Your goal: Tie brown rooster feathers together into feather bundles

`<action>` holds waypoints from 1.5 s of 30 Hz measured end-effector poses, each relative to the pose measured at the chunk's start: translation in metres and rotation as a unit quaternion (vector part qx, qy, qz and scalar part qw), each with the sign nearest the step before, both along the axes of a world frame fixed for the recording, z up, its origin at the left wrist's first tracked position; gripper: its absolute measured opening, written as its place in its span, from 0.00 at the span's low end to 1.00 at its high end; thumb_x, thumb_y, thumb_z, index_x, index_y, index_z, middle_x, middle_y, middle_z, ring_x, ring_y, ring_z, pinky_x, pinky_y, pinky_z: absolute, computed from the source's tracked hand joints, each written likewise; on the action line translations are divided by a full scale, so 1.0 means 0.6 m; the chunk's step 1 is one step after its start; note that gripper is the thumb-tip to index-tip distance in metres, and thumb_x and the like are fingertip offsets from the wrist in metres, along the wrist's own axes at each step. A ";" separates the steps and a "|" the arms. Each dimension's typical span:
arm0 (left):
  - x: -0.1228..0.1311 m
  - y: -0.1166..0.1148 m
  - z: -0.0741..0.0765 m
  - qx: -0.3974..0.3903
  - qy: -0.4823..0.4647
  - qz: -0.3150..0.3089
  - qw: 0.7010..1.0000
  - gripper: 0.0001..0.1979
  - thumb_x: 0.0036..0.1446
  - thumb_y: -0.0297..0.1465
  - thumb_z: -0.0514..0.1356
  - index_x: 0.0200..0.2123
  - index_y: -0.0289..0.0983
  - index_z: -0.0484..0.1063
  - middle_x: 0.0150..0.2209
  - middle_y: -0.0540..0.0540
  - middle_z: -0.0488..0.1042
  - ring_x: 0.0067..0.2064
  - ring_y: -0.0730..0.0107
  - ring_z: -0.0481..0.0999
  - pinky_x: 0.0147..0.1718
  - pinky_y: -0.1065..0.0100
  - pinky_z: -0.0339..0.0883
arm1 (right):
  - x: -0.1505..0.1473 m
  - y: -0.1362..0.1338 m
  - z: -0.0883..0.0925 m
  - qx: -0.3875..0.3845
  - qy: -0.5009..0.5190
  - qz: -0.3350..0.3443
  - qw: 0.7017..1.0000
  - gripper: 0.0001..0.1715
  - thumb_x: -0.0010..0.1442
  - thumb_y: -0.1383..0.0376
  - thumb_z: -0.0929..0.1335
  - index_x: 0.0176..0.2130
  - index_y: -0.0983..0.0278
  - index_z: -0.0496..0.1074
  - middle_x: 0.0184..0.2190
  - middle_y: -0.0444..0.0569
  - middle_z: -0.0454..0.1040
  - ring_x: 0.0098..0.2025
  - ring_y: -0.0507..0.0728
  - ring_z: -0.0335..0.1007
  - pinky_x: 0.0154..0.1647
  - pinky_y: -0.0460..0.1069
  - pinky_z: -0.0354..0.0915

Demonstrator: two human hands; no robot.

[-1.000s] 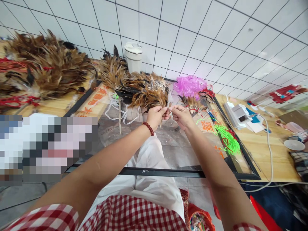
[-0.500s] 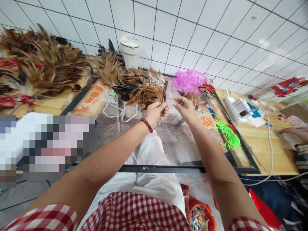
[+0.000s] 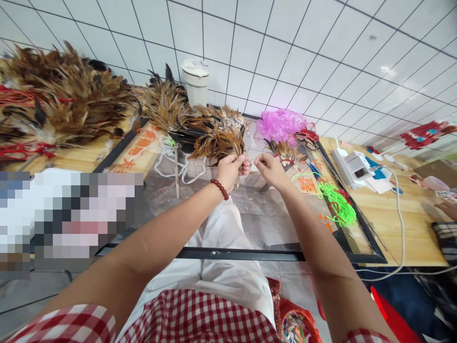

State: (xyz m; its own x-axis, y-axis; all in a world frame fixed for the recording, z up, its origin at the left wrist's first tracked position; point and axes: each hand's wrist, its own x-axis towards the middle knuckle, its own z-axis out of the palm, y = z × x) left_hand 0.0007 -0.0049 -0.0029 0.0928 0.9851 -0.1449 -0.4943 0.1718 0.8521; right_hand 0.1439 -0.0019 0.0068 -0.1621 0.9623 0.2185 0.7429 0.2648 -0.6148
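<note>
Two hands over the glass table [image 3: 250,224]: left hand [image 3: 231,170] clenched on a feather bundle [image 3: 218,142], right hand [image 3: 269,170] pinching something too fine to discern.

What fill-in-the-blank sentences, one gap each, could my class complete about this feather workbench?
1. The left hand grips a bunch of brown ____.
2. A string of dark red ____ circles the left wrist.
3. The crumpled plastic behind the right hand is ____ in colour.
4. The tangled cord on the glass is bright ____.

Missing words: feathers; beads; pink; green
</note>
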 end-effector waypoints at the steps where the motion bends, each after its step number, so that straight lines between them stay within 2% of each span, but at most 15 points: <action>1: 0.000 0.000 0.000 -0.002 0.001 0.000 1.000 0.07 0.56 0.29 0.60 0.28 0.31 0.70 0.23 0.48 0.73 0.23 0.79 0.72 0.27 0.74 0.68 | -0.001 0.001 0.001 -0.029 0.091 0.009 0.995 0.12 0.61 0.60 0.62 0.34 0.64 0.71 0.29 0.49 0.71 0.31 0.54 0.64 0.35 0.49 0.59; 3: 0.001 0.000 0.001 -0.003 0.000 -0.003 1.000 0.07 0.56 0.28 0.60 0.27 0.31 0.70 0.24 0.47 0.74 0.25 0.77 0.73 0.29 0.72 0.69 | 0.000 0.000 0.008 -0.055 0.174 0.037 0.983 0.13 0.60 0.58 0.63 0.34 0.63 0.71 0.29 0.47 0.71 0.31 0.54 0.65 0.35 0.48 0.59; 4: 0.001 0.000 0.000 -0.002 -0.002 -0.002 1.000 0.07 0.56 0.28 0.59 0.27 0.31 0.70 0.24 0.47 0.74 0.25 0.77 0.74 0.29 0.72 0.70 | 0.002 -0.002 0.012 -0.042 0.155 0.046 0.986 0.12 0.59 0.58 0.64 0.34 0.63 0.72 0.31 0.48 0.72 0.33 0.54 0.66 0.36 0.49 0.60; 7: 0.000 0.000 0.000 0.001 -0.009 0.016 1.000 0.08 0.56 0.30 0.60 0.27 0.32 0.69 0.24 0.48 0.73 0.24 0.79 0.72 0.28 0.73 0.69 | 0.009 -0.009 0.022 0.041 -0.060 0.035 0.997 0.09 0.57 0.64 0.66 0.37 0.63 0.75 0.38 0.52 0.73 0.40 0.57 0.67 0.43 0.51 0.59; 10: 0.000 -0.001 0.002 -0.004 -0.014 0.025 1.000 0.09 0.56 0.31 0.61 0.26 0.32 0.68 0.24 0.49 0.73 0.23 0.80 0.71 0.27 0.74 0.68 | 0.012 -0.013 0.021 0.047 -0.250 0.031 0.967 0.11 0.58 0.67 0.65 0.39 0.63 0.76 0.42 0.55 0.73 0.44 0.60 0.67 0.46 0.54 0.58; 14: 0.001 0.000 0.003 -0.010 -0.008 0.023 1.000 0.09 0.57 0.30 0.60 0.26 0.32 0.68 0.24 0.49 0.72 0.22 0.80 0.71 0.26 0.75 0.67 | 0.013 -0.009 0.011 0.015 -0.309 0.039 0.950 0.11 0.58 0.69 0.63 0.34 0.67 0.75 0.38 0.59 0.74 0.41 0.61 0.67 0.44 0.54 0.57; 16: 0.001 0.000 0.002 -0.010 -0.008 0.024 1.000 0.09 0.57 0.29 0.60 0.26 0.32 0.68 0.24 0.49 0.73 0.24 0.80 0.72 0.28 0.74 0.68 | 0.016 -0.004 0.011 0.001 -0.241 0.027 0.970 0.09 0.56 0.69 0.64 0.31 0.68 0.73 0.35 0.58 0.73 0.39 0.60 0.66 0.41 0.53 0.57; 19: 0.002 0.001 0.001 -0.010 -0.009 0.017 1.000 0.08 0.56 0.29 0.61 0.26 0.31 0.69 0.25 0.47 0.74 0.27 0.78 0.74 0.32 0.72 0.70 | 0.018 0.001 0.016 -0.055 0.033 0.013 0.998 0.07 0.56 0.64 0.65 0.28 0.64 0.69 0.27 0.48 0.70 0.32 0.55 0.64 0.36 0.50 0.57; 20: 0.002 0.000 0.001 -0.012 -0.010 0.010 1.000 0.08 0.55 0.30 0.62 0.26 0.31 0.69 0.26 0.46 0.75 0.27 0.77 0.75 0.33 0.71 0.70 | 0.015 0.001 0.018 -0.075 0.142 0.010 0.987 0.09 0.55 0.61 0.66 0.28 0.63 0.68 0.26 0.46 0.69 0.30 0.53 0.63 0.34 0.49 0.57; 22: 0.003 -0.002 0.003 -0.023 -0.021 -0.011 0.999 0.08 0.55 0.29 0.62 0.27 0.31 0.70 0.26 0.45 0.75 0.28 0.76 0.76 0.35 0.69 0.71 | 0.004 0.000 0.020 -0.106 0.321 -0.003 0.941 0.12 0.51 0.56 0.69 0.27 0.62 0.68 0.26 0.43 0.69 0.30 0.51 0.63 0.34 0.47 0.58; 25: 0.004 -0.007 0.009 -0.049 -0.057 -0.050 0.996 0.06 0.56 0.27 0.61 0.28 0.30 0.70 0.27 0.44 0.76 0.28 0.75 0.76 0.37 0.66 0.72 | -0.022 -0.007 0.017 -0.151 0.450 -0.017 0.880 0.15 0.45 0.54 0.72 0.28 0.62 0.68 0.25 0.42 0.70 0.29 0.50 0.65 0.34 0.47 0.61; 28: 0.004 -0.010 0.011 -0.060 -0.085 -0.071 0.992 0.04 0.57 0.27 0.60 0.31 0.30 0.71 0.29 0.43 0.77 0.28 0.74 0.77 0.39 0.65 0.72 | -0.041 -0.011 0.012 -0.167 0.488 -0.018 0.856 0.17 0.45 0.54 0.73 0.27 0.62 0.68 0.21 0.41 0.69 0.27 0.51 0.66 0.31 0.47 0.63; 35: 0.002 -0.007 0.006 -0.062 -0.073 -0.094 0.991 0.04 0.56 0.27 0.61 0.31 0.30 0.72 0.26 0.43 0.77 0.27 0.74 0.77 0.34 0.69 0.71 | -0.044 -0.007 -0.005 -0.125 0.510 -0.032 0.850 0.20 0.43 0.53 0.75 0.26 0.63 0.67 0.20 0.40 0.68 0.24 0.49 0.64 0.28 0.45 0.63; 40: 0.004 -0.008 0.005 -0.058 -0.063 -0.108 0.990 0.05 0.57 0.25 0.60 0.29 0.30 0.71 0.24 0.44 0.75 0.26 0.74 0.76 0.34 0.69 0.71 | -0.046 -0.005 -0.015 -0.087 0.476 -0.023 0.875 0.21 0.44 0.51 0.74 0.28 0.63 0.68 0.22 0.40 0.67 0.26 0.49 0.63 0.29 0.46 0.63; 45: 0.001 -0.005 0.004 -0.061 -0.088 -0.064 0.992 0.05 0.54 0.26 0.63 0.28 0.31 0.70 0.25 0.46 0.75 0.27 0.76 0.75 0.36 0.69 0.71 | -0.026 -0.001 -0.008 0.009 0.367 0.004 0.930 0.17 0.51 0.53 0.71 0.34 0.63 0.69 0.32 0.45 0.71 0.36 0.53 0.67 0.40 0.50 0.64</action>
State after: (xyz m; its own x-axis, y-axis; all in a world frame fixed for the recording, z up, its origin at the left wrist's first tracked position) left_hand 0.0011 -0.0080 -0.0003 0.2504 0.9399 -0.2323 -0.6015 0.3391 0.7233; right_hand 0.1283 -0.0024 0.0019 0.0304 0.9567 0.2895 0.1226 0.2839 -0.9510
